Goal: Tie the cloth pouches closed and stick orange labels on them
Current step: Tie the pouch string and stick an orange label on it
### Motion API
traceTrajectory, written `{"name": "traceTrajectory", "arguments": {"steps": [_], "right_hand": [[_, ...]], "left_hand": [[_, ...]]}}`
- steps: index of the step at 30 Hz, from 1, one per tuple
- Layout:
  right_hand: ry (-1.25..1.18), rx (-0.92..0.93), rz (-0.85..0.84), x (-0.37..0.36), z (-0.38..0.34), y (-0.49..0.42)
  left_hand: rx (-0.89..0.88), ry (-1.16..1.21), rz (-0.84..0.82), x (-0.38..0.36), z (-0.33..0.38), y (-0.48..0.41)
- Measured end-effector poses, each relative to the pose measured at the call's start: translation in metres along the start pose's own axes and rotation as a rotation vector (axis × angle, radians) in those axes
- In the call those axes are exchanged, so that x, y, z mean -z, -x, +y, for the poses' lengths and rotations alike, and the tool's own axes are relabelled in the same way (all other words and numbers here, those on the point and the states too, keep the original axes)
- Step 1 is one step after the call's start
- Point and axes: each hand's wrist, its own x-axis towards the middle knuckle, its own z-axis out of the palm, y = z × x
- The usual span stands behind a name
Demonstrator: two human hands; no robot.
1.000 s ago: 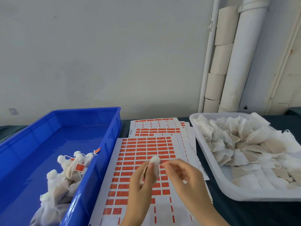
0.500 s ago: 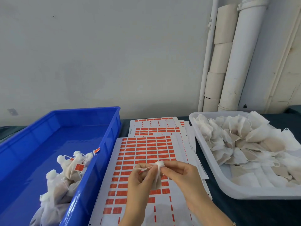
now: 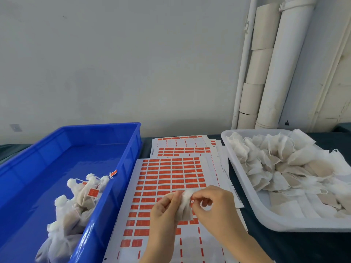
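Observation:
A small white cloth pouch (image 3: 184, 207) hangs between my hands above the sheet of orange labels (image 3: 171, 179). My left hand (image 3: 164, 211) pinches the pouch's left side near its gathered top. My right hand (image 3: 212, 204) pinches the top from the right, fingers curled; a thin string runs to the left of the neck. Tied pouches with orange labels (image 3: 76, 202) lie heaped in the blue bin (image 3: 121, 168) on the left. Untied pouches (image 3: 284, 164) fill the white tray (image 3: 252, 204) on the right.
More label sheets (image 3: 182, 147) lie fanned out behind the front sheet on the dark tabletop (image 3: 296, 247). White pipes and cardboard tubes (image 3: 266, 73) stand against the wall at the back right. The far half of the blue bin holds nothing.
My hands have drawn closer together at the pouch's top and sunk slightly. The string that stretched out to the left half a second ago is now shorter.

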Motion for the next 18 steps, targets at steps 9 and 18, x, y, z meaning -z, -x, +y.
{"name": "traceTrajectory", "arguments": {"steps": [9,18], "right_hand": [[0.043,0.23,0.119,0.001,-0.003,0.008],[0.069,0.284,0.174,0.002,0.0,0.01]], "left_hand": [[0.028,0.0,-0.078,-0.002,0.009,0.008],[-0.017,-0.073,-0.029,-0.001,0.012,0.009]]}}
